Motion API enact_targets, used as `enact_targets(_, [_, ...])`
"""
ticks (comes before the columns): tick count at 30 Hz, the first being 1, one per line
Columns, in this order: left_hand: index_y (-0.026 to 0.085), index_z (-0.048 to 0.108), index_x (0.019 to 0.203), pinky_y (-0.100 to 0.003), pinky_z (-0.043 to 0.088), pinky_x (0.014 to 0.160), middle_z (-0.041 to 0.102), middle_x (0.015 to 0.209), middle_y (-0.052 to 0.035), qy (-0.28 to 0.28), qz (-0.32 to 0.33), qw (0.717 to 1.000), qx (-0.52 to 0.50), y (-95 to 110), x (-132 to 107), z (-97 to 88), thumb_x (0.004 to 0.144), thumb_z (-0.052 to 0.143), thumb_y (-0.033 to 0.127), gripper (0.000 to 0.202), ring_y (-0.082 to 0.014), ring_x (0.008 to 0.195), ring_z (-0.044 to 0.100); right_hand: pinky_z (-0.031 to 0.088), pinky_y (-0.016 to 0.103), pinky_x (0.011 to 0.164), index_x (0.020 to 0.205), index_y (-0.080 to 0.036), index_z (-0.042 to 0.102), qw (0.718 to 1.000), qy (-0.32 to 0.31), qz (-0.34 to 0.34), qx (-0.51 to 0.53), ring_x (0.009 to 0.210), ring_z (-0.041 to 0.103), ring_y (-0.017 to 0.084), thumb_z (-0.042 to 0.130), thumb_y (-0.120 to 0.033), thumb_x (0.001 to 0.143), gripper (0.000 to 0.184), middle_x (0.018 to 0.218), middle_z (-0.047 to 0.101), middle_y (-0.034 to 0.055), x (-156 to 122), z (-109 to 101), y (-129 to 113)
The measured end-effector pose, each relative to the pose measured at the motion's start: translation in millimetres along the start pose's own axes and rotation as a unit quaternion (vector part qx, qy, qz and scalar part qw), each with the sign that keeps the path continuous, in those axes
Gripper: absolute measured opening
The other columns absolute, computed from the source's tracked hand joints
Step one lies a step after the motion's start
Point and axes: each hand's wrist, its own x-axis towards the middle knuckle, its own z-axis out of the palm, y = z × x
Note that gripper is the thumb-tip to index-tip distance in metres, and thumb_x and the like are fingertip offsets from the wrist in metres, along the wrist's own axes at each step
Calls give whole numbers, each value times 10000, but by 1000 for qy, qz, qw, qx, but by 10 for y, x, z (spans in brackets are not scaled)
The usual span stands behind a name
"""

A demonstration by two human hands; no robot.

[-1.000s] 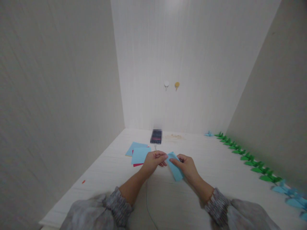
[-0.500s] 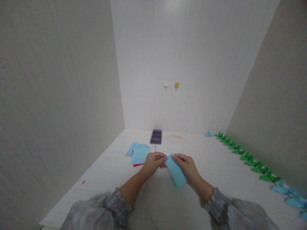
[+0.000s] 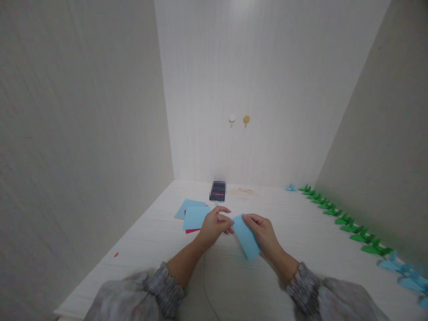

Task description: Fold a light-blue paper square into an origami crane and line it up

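A light blue sheet of paper (image 3: 246, 238), folded into a narrow rectangle, is held up above the table and slants down to the right. My right hand (image 3: 264, 232) grips its upper right edge, thumb on the near face. At the upper left corner, my left hand (image 3: 216, 226) pinches the paper between thumb and a finger, while its index finger is lifted and stretched out. Left of that hand lies a stack of blue square sheets (image 3: 195, 217), with red paper (image 3: 192, 230) showing beneath.
A phone (image 3: 218, 191) stands near the back wall, with a white cable (image 3: 205, 281) running toward me. Folded green paper pieces (image 3: 346, 220) and blue ones (image 3: 406, 272) line the right side. Two hooks (image 3: 246, 119) are on the wall. A small orange scrap (image 3: 116, 254) lies left.
The index finger of my left hand has lifted away from the paper. My right hand has shifted very slightly right along the edge; the folded paper stays nearly in place.
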Motion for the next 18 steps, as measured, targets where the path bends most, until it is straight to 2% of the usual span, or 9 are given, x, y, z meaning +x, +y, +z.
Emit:
enact_targets(10, [172, 403, 865, -195, 375, 458, 558, 520, 34, -27, 14, 999, -9, 0, -8, -5, 605, 574, 249, 320, -102, 461, 533, 328, 208, 477, 663, -118, 620, 1000, 16, -18, -8, 509, 432, 106, 526, -391, 650, 289, 551, 541, 0, 2, -21, 2])
enact_targets(14, [155, 433, 886, -197, 366, 479, 545, 531, 31, -37, -6, 999, 12, -12, -6, -9, 586, 593, 251, 353, -98, 485, 521, 313, 197, 450, 635, -124, 610, 999, -24, -11, -29, 475, 418, 92, 520, -380, 655, 272, 518, 520, -14, -3, -22, 19])
enact_targets(18, [125, 536, 733, -184, 333, 485, 544, 588, 3, -33, 8, 995, 90, -42, -6, -18, 575, 602, 293, 240, -72, 505, 465, 297, 190, 442, 616, -130, 610, 994, -75, -15, -73, 469, 414, 85, 505, -379, 670, 275, 504, 513, -20, -11, 23, 36])
